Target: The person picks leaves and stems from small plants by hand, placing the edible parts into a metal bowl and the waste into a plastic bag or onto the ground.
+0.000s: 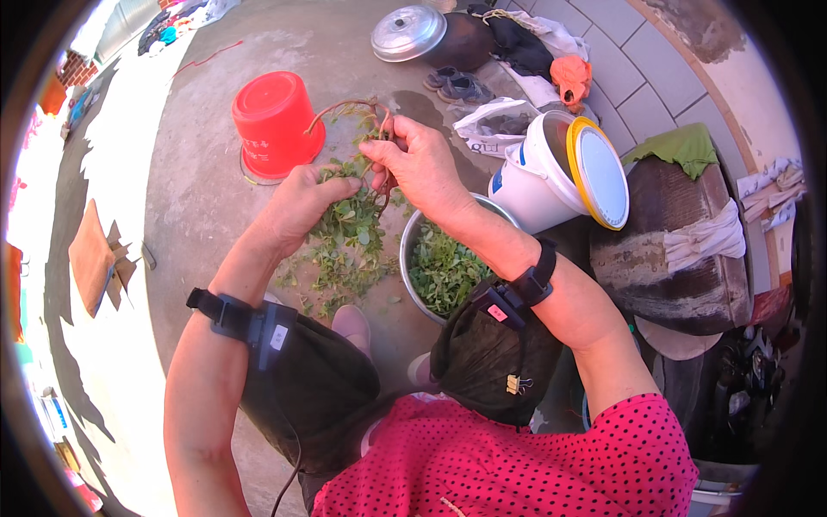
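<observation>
Between my hands is a leafy green plant (357, 226) with reddish-brown stems. My left hand (303, 202) is closed on its leafy part, thumb pressed toward the fingers. Slightly higher and to the right, my right hand (415, 162) pinches the stems, some of which curl up above its fingers. Loose leafy sprigs (332, 289) lie on the ground below my left hand, partly hidden by the held plant. A metal bowl (405, 258) full of picked green leaves (448, 269) stands under my right forearm, which covers part of its rim.
An upturned red bucket (274, 121) stands beyond my left hand. To the right are a white bucket (534, 177) with a yellow-rimmed lid (603, 177) leaning on it, and a white plastic bag (495, 129). Farther back lie a metal lid (407, 33) and dark shoes (459, 86).
</observation>
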A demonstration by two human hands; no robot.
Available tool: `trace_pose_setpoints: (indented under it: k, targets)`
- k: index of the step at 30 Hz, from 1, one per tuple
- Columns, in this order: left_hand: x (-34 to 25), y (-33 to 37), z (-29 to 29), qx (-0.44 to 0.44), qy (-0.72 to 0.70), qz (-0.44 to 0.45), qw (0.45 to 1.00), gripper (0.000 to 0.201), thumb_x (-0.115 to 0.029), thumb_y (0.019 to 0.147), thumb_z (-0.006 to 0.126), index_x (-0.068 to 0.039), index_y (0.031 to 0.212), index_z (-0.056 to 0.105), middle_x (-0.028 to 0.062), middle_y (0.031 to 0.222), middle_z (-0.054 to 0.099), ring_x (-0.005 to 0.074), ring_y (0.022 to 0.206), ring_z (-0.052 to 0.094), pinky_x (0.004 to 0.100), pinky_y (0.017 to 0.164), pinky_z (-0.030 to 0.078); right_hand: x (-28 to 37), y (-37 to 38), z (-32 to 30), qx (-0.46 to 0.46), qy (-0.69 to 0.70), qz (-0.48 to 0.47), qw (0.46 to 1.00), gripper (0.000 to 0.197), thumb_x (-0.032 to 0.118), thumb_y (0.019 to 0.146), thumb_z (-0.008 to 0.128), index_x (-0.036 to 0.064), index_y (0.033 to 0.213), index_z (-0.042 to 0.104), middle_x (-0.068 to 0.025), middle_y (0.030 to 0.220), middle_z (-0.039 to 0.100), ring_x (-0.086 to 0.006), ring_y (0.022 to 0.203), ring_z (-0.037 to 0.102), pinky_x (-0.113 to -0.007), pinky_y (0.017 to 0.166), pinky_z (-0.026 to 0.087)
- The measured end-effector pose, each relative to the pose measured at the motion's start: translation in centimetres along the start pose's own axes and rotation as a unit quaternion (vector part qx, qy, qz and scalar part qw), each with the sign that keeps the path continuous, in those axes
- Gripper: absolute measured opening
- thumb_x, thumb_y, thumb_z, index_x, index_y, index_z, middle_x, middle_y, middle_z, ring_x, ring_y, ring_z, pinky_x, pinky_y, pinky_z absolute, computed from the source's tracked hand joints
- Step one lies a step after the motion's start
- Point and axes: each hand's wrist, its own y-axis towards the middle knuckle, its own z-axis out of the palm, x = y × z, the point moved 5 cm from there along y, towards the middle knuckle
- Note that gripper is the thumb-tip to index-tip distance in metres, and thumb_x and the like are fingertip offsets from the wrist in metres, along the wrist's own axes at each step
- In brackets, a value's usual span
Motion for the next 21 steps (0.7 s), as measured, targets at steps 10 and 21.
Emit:
trace_pose_setpoints:
  k: [10,21]
  targets:
    - [0.1,-0.2,-1.8,-0.091,-0.075,-0.025,0.993,0.020,-0.014,0.091,0.055,0.001,0.101,0.061,0.0049,0.084,0.065,0.0102,0.067,0.062,0.0259,0.055,0.050,-0.7,0.5,-2.2,-0.029,0.118,0.058,0.991,0.016,0.019,0.088,0.065,0.0050,0.088,0.057,-0.0007,0.070,0.058,-0.0101,0.055,0.060,-0.024,0.049,0.051]
    - [-0.3,0.0,0.6,-0.019,0.175,0.037,0.984,0.021,-0.016,0.085,0.069,-0.001,0.099,0.067,-0.0010,0.087,0.065,0.0054,0.079,0.058,0.0232,0.072,0.048,-1.0,0.5,-1.5,-0.050,0.130,0.078,0.987,0.013,0.014,0.088,0.062,0.0017,0.089,0.057,-0.0032,0.069,0.058,-0.0128,0.056,0.061,-0.027,0.049,0.053]
